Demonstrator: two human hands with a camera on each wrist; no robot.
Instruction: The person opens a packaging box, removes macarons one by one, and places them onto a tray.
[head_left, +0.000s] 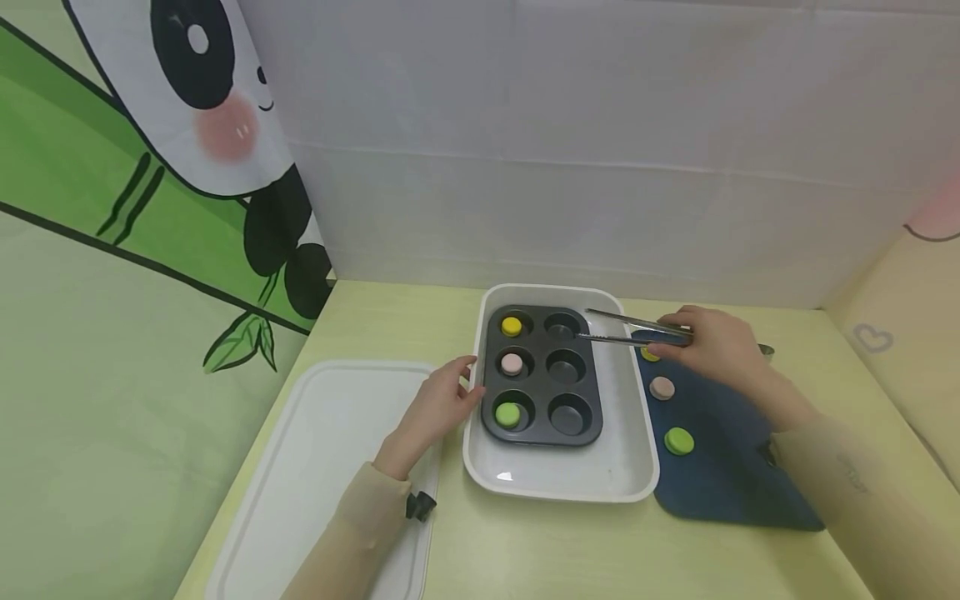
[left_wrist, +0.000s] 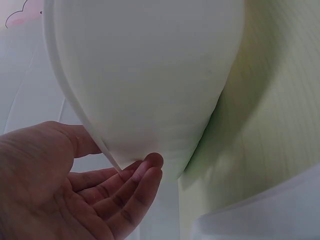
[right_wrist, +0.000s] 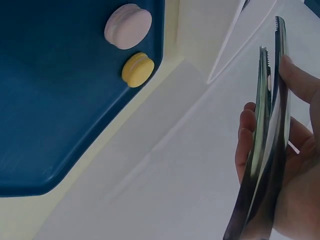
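Observation:
My left hand [head_left: 437, 402] is at the left side of a deep white tray [head_left: 555, 485]; in the left wrist view its thumb and curled fingers pinch the tray's rim. My right hand [head_left: 716, 348] holds metal tongs [head_left: 633, 320], their arms apart with nothing between the tips. The tips reach over the right-hand cups of a dark muffin tin [head_left: 538, 375], which sits inside the white tray. Its left column of cups holds a yellow macaron [head_left: 512, 326], a pink macaron [head_left: 512, 363] and a green macaron [head_left: 507, 415]. The right column's cups hold nothing.
To the right, a dark blue tray [head_left: 727, 492] carries another yellow macaron [right_wrist: 138, 70], pink macaron [right_wrist: 128, 26] and green macaron [head_left: 679, 441], under and beside my right arm. A flat white board [head_left: 330, 450] lies at the left. A pale wall sheet [head_left: 525, 217] hangs behind the table.

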